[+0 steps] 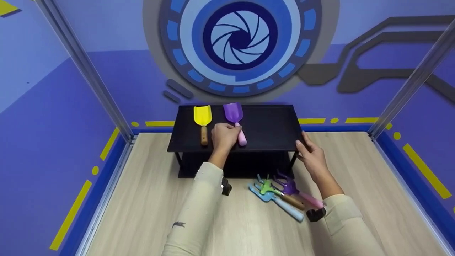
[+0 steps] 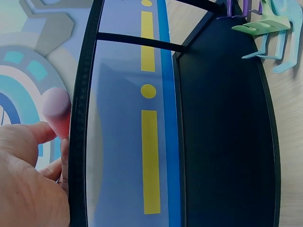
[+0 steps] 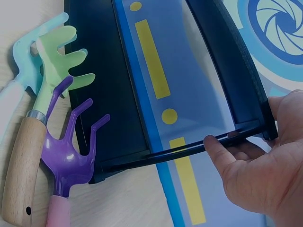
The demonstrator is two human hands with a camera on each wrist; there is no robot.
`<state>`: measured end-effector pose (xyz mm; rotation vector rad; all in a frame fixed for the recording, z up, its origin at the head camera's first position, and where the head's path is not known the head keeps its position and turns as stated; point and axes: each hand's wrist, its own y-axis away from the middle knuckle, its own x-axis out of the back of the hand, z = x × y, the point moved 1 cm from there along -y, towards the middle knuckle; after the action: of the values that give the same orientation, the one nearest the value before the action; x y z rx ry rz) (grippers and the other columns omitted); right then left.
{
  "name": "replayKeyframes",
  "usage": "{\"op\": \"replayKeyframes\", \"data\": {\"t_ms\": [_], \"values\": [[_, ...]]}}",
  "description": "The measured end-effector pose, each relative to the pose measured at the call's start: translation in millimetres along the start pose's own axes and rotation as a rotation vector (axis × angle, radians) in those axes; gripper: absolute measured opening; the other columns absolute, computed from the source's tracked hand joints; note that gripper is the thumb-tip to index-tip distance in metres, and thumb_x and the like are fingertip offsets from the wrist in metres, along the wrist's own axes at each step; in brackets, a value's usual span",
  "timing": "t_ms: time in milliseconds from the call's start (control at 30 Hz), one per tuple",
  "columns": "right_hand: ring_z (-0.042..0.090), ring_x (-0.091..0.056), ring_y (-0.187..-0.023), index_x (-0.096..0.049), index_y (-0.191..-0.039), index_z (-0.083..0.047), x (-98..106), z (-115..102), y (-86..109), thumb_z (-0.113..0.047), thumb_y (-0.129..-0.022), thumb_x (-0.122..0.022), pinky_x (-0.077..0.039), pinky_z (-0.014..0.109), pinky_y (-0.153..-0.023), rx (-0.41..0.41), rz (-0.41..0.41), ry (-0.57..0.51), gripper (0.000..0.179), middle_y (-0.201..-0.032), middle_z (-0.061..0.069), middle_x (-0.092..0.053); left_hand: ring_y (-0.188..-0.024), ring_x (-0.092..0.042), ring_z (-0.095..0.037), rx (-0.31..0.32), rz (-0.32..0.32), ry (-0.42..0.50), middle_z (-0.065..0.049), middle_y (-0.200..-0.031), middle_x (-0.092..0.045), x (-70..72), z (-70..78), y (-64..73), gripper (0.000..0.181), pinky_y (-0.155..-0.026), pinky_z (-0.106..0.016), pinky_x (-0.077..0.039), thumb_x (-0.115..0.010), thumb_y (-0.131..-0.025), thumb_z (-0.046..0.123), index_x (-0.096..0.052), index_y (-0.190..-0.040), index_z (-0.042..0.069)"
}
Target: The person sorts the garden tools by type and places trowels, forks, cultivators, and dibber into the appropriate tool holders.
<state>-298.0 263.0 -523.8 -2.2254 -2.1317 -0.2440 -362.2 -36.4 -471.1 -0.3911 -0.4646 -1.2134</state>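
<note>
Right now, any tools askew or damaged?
No damage visible. Untidy: blue fork, green fork and purple fork overlap in a heap by the black rack, while the yellow scoop and purple scoop lie side by side on top.

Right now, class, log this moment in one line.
left hand: pinches purple shovel | right hand: holds black rack | yellow shovel: on rack top | three rakes: near rack

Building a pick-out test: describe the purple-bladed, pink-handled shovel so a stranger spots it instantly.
Find the black two-tier rack before the blue-purple patterned wall. On its top tier, the person's left hand pinches a purple-bladed shovel by its pink handle. Its colours set it apart from the yellow-bladed, brown-handled shovel alongside; its scoop blade, from the purple, pink-handled fork lower down.
</note>
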Motion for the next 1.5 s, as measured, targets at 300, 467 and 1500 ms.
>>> {"op": "replayKeyframes", "data": {"t_ms": [300,467,1500], "values": [[0.031,-0.028,-0.164,-0.016,-0.169,-0.035,-2,0,0.2,-0.039,-0.114,-0.047,-0.035,0.052,-0.129,0.002,-0.013,0.001,0.063,-0.180,0.002,-0.009,-0.101,-0.075,-0.023,0.019,0.016,0.011,0.000,-0.096,-0.083,0.4,-1.0,-0.4,0.021,-0.093,-0.041,-0.059,-0.084,-0.090,0.038,-0.086,-0.087,0.017],[0.031,-0.029,-0.164,-0.015,-0.170,-0.033,-1,-2,-0.2,-0.039,-0.114,-0.047,-0.036,0.051,-0.129,0.006,-0.013,0.002,0.064,-0.180,0.001,-0.009,-0.102,-0.075,-0.024,0.025,0.019,0.024,-0.001,-0.098,-0.083,-0.1,-1.7,-0.3,0.023,-0.094,-0.041,-0.059,-0.084,-0.091,0.039,-0.086,-0.088,0.017],[0.030,-0.026,-0.165,-0.015,-0.170,-0.033,1,0,-1.7,-0.037,-0.114,-0.047,-0.036,0.051,-0.128,-0.009,-0.008,-0.025,0.064,-0.181,0.002,-0.009,-0.094,-0.074,-0.023,-0.092,0.070,0.134,-0.007,-0.095,-0.080,-2.3,-11.0,4.5,0.029,-0.089,-0.039,-0.059,-0.080,-0.096,0.034,-0.081,-0.105,0.007]]}}
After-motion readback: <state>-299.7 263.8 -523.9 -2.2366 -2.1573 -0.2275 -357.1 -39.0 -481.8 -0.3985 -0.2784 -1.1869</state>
